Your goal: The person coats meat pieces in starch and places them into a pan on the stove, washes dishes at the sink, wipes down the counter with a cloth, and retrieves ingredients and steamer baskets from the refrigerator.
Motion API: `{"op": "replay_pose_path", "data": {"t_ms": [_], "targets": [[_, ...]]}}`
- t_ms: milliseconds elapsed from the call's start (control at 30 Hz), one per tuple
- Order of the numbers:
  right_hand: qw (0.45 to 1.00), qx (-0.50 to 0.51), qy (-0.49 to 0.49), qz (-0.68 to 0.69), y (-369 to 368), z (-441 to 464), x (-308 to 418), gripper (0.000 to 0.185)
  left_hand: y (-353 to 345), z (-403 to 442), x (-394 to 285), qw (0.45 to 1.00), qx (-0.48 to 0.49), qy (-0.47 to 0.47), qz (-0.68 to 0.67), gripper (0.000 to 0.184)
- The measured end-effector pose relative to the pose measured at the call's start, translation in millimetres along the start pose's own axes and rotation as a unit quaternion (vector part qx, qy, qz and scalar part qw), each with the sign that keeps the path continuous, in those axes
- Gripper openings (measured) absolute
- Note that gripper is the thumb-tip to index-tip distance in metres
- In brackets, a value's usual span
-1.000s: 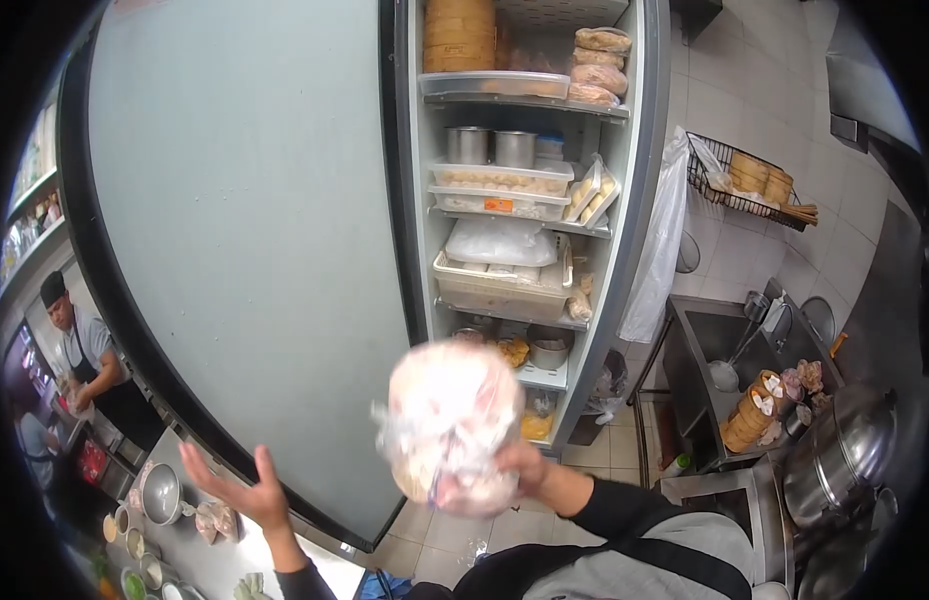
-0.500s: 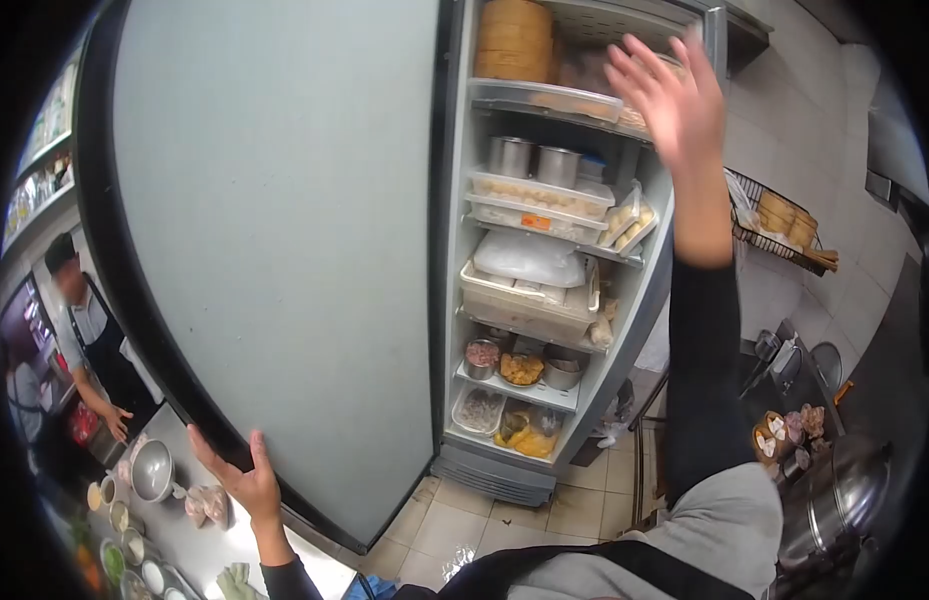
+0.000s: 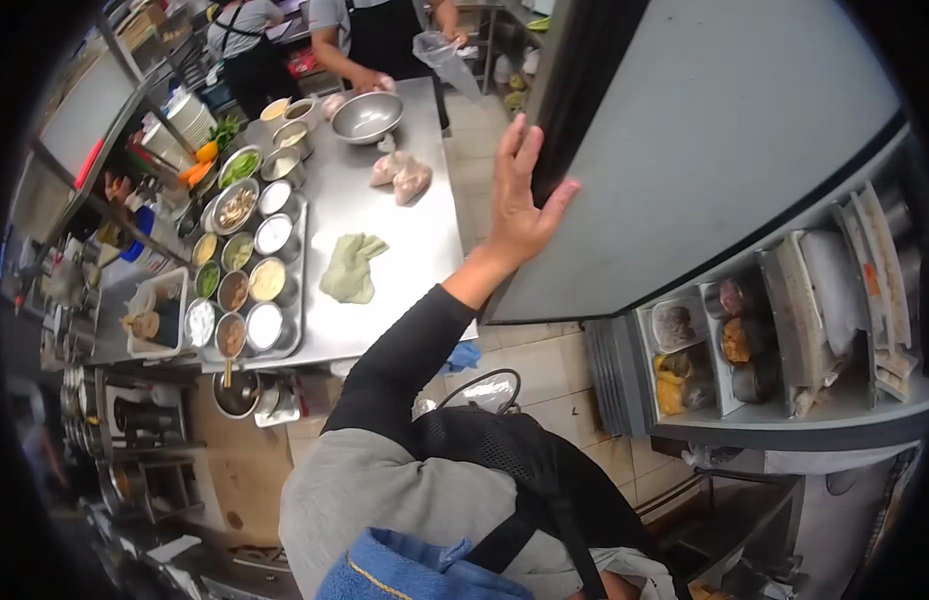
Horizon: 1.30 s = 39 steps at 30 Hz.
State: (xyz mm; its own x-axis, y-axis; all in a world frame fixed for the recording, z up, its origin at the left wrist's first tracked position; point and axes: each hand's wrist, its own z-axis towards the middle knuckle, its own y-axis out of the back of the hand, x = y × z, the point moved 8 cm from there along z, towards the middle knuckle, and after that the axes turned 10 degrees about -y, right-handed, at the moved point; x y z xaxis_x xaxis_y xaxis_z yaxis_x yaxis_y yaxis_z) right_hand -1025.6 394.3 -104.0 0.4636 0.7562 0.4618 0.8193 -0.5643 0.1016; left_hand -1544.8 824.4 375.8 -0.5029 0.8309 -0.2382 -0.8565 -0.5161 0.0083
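My left hand is raised beside the edge of the open refrigerator door. Its fingers are stretched and spread, with the palm towards the dark door frame, and it holds nothing. Whether the palm presses on the frame I cannot tell. Behind the door, the refrigerator's shelves show bowls and tubs of food, with a white plastic bag further in. My right hand is out of view.
A steel table on the left carries a green cloth, bagged meat, a metal bowl and several ingredient tins. A co-worker stands at its far end, holding a clear plastic bag.
My view has swung left, bringing the table into sight and putting the refrigerator on the right. My left hand stays by the door edge. My right hand, earlier raised at the top shelf, has left view.
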Motion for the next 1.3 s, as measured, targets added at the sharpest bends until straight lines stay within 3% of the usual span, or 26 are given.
{"op": "replay_pose_path", "data": {"t_ms": [167,200,300,333,367,400,433,467,500,533,567,667,733,767,800,867,933,967,1033,1100,1133,1167,1200,1233,1267,1300], "targets": [[0.995,0.006,-0.023,-0.098,-8.6,-4.6,-12.6,0.017,18.3,-55.7,14.8,0.994,0.019,0.09,-0.051,0.075],[0.993,0.007,-0.02,-0.113,-10.5,-7.7,-10.3,0.017,27.9,-79.9,37.8,0.983,-0.029,0.153,-0.097,0.071],[0.989,0.009,-0.008,-0.145,-9.4,-13.6,-4.7,0.019,63.3,-147.3,119.5,0.938,-0.1,0.329,-0.049,0.035],[0.988,0.006,0.0,-0.153,-6.4,-17.4,-2.7,0.019,76.2,-176.3,157.4,0.928,-0.072,0.363,0.032,0.032],[0.987,0.006,0.01,-0.161,-3.5,-19.4,-0.3,0.02,89.7,-192.9,182.1,0.913,-0.02,0.384,0.135,0.038],[0.985,0.007,0.022,-0.172,0.3,-21.8,1.5,0.021,102.4,-212.3,223.9,0.93,0.027,0.315,0.188,0.047],[0.978,0.019,0.059,-0.201,6.2,-22.7,3.1,0.021,112.6,-209.4,245.5,0.921,0.061,0.171,0.344,0.055],[0.947,0.051,0.156,-0.274,6.3,-29.3,7.3,0.022,125.2,-217.0,287.3,0.903,0.128,0.162,0.377,0.055],[0.867,0.059,0.32,-0.376,2.7,-44.6,16.2,0.022,120.6,-207.9,322.6,0.87,0.221,0.166,0.408,0.06],[0.859,0.024,0.359,-0.365,17.7,-55.8,3.5,0.023,118.0,-206.2,347.7,0.821,0.33,0.165,0.434,0.064],[0.985,0.047,0.11,-0.124,38.9,-33.1,-27.9,0.024,104.8,-203.6,366.8,0.758,0.437,0.142,0.463,0.068],[0.988,-0.129,0.021,-0.083,51.4,-63.3,-34.5,0.018,93.6,-205.0,405.9,0.577,0.633,0.064,0.513,0.082],[0.987,-0.147,0.009,-0.066,35.2,-80.4,-31.1,0.024,121.6,-233.8,467.9,0.591,0.61,0.209,0.484,0.071],[0.987,-0.156,0.01,-0.048,27.8,-89.0,-30.3,0.025,115.8,-228.6,447.9,0.633,0.601,0.216,0.437,0.069],[0.986,-0.162,0.006,-0.034,20.3,-95.9,-35.8,0.027,108.6,-228.8,428.9,0.621,0.634,0.195,0.419,0.068],[0.99,-0.136,-0.01,-0.035,2.7,-98.1,-52.8,0.026,116.2,-240.7,417.7,0.674,0.61,0.181,0.375,0.067],[0.987,-0.139,0.022,-0.072,-1.7,-89.2,-54.6,0.027,122.7,-264.1,414.2,0.671,0.63,0.006,0.39,0.068],[0.979,-0.16,0.057,-0.109,-1.4,-73.4,-61.6,0.028,131.7,-259.3,400.7,0.694,0.585,0.075,0.412,0.07],[0.957,-0.199,0.146,-0.151,3.6,-43.9,-56.4,0.032,137.8,-253.7,373.3,0.618,0.613,0.165,0.463,0.071],[0.942,-0.209,0.213,-0.154,4.6,-32.9,-3.3,0.037,156.1,-236.9,345.3,0.635,0.513,0.194,0.544,0.073],[0.941,-0.2,0.228,-0.15,-3.6,-44.8,49.6,0.038,158.3,-217.8,310.1,0.685,0.416,0.172,0.573,0.073],[0.93,-0.219,0.274,-0.112,-7.2,-51.0,97.2,0.035,143.8,-194.6,261.3,0.838,0.304,0.178,0.416,0.073],[0.926,-0.198,0.296,-0.123,2.2,-20.3,131.7,0.032,131.8,-168.2,202.2,0.941,0.176,0.173,0.232,0.073],[0.889,-0.203,0.39,-0.123,-3.1,-34.3,192.6,0.03,113.7,-157.1,149.1,0.954,0.127,0.257,0.091,0.075],[0.885,-0.216,0.395,-0.119,-2.5,-39.9,243.6,0.03,93.5,-153.2,101.7,0.938,0.076,0.333,-0.051,0.078],[0.861,-0.232,0.44,-0.112,8.6,-19.5,287.2,0.039,73.2,-146.0,58.9,0.949,0.121,0.281,-0.071,0.08]]}}
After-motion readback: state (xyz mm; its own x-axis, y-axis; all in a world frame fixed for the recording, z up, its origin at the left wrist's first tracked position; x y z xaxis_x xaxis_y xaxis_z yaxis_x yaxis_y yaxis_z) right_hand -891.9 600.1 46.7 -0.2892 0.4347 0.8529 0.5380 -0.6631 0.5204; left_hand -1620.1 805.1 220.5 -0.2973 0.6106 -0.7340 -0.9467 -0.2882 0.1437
